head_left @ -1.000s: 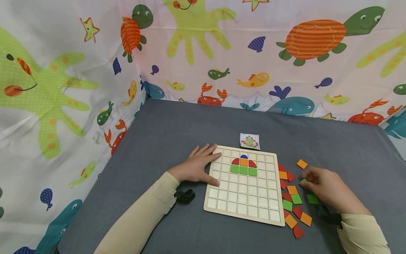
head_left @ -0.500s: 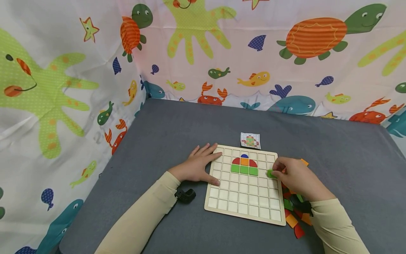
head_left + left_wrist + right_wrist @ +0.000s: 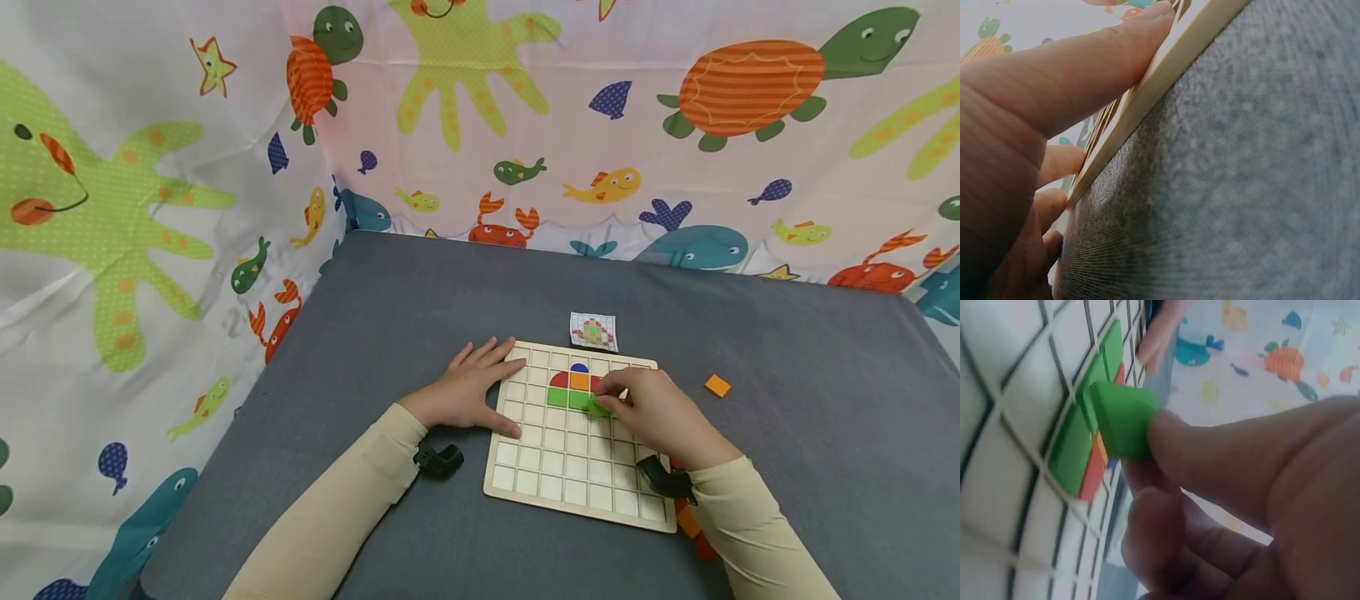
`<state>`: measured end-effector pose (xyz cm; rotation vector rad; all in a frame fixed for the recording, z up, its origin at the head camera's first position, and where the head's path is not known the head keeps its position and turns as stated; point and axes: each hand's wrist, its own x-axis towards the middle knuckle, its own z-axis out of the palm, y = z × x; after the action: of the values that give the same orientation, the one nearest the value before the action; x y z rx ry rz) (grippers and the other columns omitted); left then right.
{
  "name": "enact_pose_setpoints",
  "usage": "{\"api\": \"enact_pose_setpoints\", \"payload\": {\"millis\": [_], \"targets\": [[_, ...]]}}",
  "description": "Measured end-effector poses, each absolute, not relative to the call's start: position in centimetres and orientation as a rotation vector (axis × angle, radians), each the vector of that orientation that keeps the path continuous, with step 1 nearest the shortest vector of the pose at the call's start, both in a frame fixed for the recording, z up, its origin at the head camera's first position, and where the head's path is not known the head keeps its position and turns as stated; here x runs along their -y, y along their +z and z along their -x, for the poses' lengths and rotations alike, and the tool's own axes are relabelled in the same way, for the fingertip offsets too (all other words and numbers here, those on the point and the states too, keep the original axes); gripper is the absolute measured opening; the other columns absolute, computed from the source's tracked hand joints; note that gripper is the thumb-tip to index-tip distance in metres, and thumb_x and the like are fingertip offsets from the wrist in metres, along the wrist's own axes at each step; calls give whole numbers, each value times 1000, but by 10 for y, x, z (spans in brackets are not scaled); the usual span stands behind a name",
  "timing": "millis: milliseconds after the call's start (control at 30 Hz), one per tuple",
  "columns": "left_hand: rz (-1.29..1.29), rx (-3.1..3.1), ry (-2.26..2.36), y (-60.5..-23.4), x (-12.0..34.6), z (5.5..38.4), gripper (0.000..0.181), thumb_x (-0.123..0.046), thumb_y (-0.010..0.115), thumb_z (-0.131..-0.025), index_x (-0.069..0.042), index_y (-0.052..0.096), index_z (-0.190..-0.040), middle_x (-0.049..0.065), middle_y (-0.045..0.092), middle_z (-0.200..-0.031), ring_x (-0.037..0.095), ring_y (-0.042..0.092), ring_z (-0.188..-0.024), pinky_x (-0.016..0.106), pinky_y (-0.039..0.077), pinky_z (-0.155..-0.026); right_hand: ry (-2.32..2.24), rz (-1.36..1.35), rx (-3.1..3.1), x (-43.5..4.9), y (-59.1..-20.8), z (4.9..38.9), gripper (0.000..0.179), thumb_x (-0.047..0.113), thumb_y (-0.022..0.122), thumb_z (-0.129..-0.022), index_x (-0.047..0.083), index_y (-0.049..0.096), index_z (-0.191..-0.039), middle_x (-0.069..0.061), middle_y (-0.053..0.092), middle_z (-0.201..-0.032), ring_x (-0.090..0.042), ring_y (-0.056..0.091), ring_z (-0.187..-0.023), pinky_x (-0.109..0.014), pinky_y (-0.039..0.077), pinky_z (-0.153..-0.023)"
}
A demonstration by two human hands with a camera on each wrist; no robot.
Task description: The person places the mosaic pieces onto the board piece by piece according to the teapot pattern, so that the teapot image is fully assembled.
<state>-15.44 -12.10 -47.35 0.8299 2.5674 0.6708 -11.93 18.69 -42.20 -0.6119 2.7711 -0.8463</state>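
My left hand lies with spread fingers on the left edge of a wooden grid board; in the left wrist view its thumb crosses the rim. My right hand pinches a green square tile between thumb and fingers, tilted close over the board. Set in the grid near the held tile are a blue half-round tile, an orange square tile, red curved tiles and a row of green square tiles. The right fingers partly cover this row in the head view.
Behind the board lies a small printed pattern card. A loose orange tile sits to the right. More loose tiles beside the board are mostly hidden under the right forearm. A curtain with sea animals borders the grey table.
My right hand has picked up the green tile from the table right of the board and carried it left over the grid. My left hand has stayed in place.
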Motion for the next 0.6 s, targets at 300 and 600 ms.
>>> {"api": "enact_pose_setpoints", "payload": {"millis": [300, 600], "targets": [[-832, -2565, 683, -473, 121, 154, 111, -65, 83, -82, -25, 28, -169, 0, 2, -178, 24, -5, -164, 54, -8, -129, -840, 662, -2719, -173, -433, 114, 6, 13, 75, -98, 16, 78, -93, 8, 71, -87, -10, 59, -78, -31, 51, -73], [-808, -2564, 654, -476, 120, 155, 113, -68, 82, -81, -29, 24, -169, -5, -1, -178, 21, -7, -164, 50, -8, -130, -804, 661, -2748, -172, -441, 112, 8, 12, 77, -97, 18, 77, -92, 10, 69, -86, -10, 60, -80, -34, 54, -77]]}}
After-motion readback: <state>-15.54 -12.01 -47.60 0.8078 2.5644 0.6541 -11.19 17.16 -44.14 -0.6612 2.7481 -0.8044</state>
